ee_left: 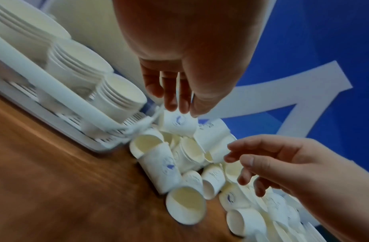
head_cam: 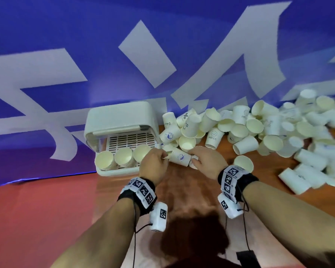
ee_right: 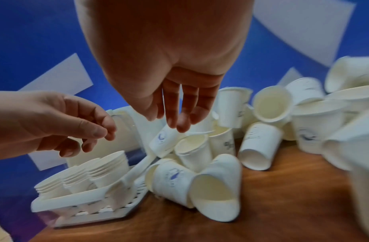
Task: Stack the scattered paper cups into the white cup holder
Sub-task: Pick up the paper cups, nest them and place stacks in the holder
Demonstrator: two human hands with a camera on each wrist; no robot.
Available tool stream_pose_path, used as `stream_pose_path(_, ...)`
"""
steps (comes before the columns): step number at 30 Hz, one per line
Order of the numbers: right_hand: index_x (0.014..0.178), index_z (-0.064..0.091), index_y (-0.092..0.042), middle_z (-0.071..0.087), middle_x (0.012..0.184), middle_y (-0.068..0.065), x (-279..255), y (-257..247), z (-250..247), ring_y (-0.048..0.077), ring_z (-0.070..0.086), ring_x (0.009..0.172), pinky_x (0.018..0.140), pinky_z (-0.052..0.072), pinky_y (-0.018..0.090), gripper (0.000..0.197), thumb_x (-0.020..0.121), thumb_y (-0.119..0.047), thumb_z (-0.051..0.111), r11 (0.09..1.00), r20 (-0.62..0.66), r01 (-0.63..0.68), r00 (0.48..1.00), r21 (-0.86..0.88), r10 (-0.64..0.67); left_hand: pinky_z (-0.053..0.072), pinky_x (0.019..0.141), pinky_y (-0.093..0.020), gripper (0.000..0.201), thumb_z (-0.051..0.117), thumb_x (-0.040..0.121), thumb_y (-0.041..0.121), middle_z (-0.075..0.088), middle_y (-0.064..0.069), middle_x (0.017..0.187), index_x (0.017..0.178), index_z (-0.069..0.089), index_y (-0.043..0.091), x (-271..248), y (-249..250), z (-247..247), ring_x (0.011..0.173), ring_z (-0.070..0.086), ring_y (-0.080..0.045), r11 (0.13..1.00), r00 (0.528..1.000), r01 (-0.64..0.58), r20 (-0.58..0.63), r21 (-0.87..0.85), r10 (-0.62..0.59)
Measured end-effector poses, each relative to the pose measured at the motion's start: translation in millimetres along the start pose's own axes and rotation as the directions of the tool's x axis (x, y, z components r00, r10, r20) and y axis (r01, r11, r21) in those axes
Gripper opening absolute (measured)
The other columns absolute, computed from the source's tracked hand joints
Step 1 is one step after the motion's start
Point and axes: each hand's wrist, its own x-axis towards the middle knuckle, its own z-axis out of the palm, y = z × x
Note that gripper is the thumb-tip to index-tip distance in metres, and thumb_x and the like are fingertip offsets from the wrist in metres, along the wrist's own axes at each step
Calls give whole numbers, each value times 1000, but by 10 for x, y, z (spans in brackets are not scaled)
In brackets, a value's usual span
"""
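Note:
A white cup holder (head_cam: 118,117) stands with its lid up; three stacks of paper cups (head_cam: 124,156) sit along the front of its slotted tray. Right of it, a paper cup with a blue logo (head_cam: 180,158) lies on its side among other fallen cups. My left hand (head_cam: 163,156) is at that cup's left end and my right hand (head_cam: 193,161) at its right end. In the wrist views both my left hand (ee_left: 177,106) and my right hand (ee_right: 175,124) hang fingers-down over a logo cup (ee_right: 162,140). Neither grips anything. Whether the fingertips touch is unclear.
A big heap of white paper cups (head_cam: 259,130) covers the wooden table (head_cam: 182,190) to the right and back. A lone cup (head_cam: 244,163) lies just right of my right wrist. A blue banner (head_cam: 46,35) hangs behind. Red floor (head_cam: 37,219) lies left.

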Motion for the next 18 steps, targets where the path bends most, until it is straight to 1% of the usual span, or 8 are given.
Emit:
stream_pose_path(3, 129, 56, -24, 61, 121, -1, -257, 429, -159, 21, 56, 113, 89, 47, 36, 34, 95, -28, 49, 997, 6, -78, 997, -25, 78, 43, 73, -28, 10, 61, 87, 22, 64, 0, 101, 95, 66, 19, 7, 370, 272, 89, 60, -18, 999, 998, -47, 43, -26, 48)
stream_pose_path(5, 128, 56, -23, 59, 126, -1, -452, 703, -269, 21, 56, 114, 91, 47, 38, 34, 95, -28, 50, 992, -13, -124, 992, -35, 123, 44, 74, -29, 11, 62, 86, 21, 64, 0, 101, 95, 67, 19, 24, 611, 455, 88, 60, -18, 997, 996, -56, 68, -60, 61)
stream_pose_path(8, 134, 52, -23, 55, 131, -3, -714, 1090, -404, 18, 53, 118, 94, 45, 34, 40, 95, -28, 52, 979, -29, -201, 979, -10, 201, 44, 77, -29, 13, 61, 86, 21, 62, 1, 102, 98, 66, 18, 51, 941, 720, 89, 59, -18, 996, 991, -60, 119, -73, 68)
stream_pose_path(10, 134, 51, -24, 54, 131, -2, -830, 1336, -446, 20, 53, 118, 93, 44, 35, 41, 93, -28, 53, 969, -8, -245, 970, -21, 245, 41, 77, -27, 13, 60, 87, 20, 61, 2, 103, 98, 66, 19, 51, 1117, 878, 89, 56, -16, 996, 986, -53, 151, -79, 64)
stream_pose_path(12, 133, 52, -24, 53, 131, -3, -906, 1547, -448, 20, 54, 115, 90, 46, 36, 42, 92, -30, 54, 962, 18, -269, 963, -46, 270, 41, 78, -25, 14, 59, 87, 19, 60, 2, 104, 99, 66, 19, 42, 1241, 1029, 90, 55, -14, 995, 982, -40, 181, -88, 56)
stream_pose_path(14, 131, 53, -24, 53, 131, -3, -950, 1713, -419, 21, 56, 111, 86, 48, 35, 41, 91, -29, 55, 959, 39, -283, 958, -34, 284, 45, 80, -27, 14, 59, 87, 18, 63, 1, 105, 99, 67, 19, 32, 1318, 1159, 93, 59, -16, 995, 979, -44, 193, -94, 61)
stream_pose_path(16, 131, 54, -23, 51, 134, -3, -954, 1839, -380, 21, 56, 112, 88, 48, 36, 41, 90, -28, 56, 962, 72, -272, 959, -31, 273, 48, 83, -30, 14, 59, 86, 18, 64, 1, 104, 97, 67, 20, 24, 1365, 1250, 94, 61, -18, 997, 980, -31, 195, -77, 45)
stream_pose_path(18, 131, 54, -23, 50, 136, -4, -939, 1930, -336, 21, 55, 115, 92, 47, 37, 41, 91, -29, 56, 969, 108, -243, 963, -40, 246, 48, 85, -31, 15, 59, 86, 20, 64, 3, 105, 98, 67, 21, 12, 1377, 1310, 94, 60, -16, 999, 980, 1, 198, -43, 8)
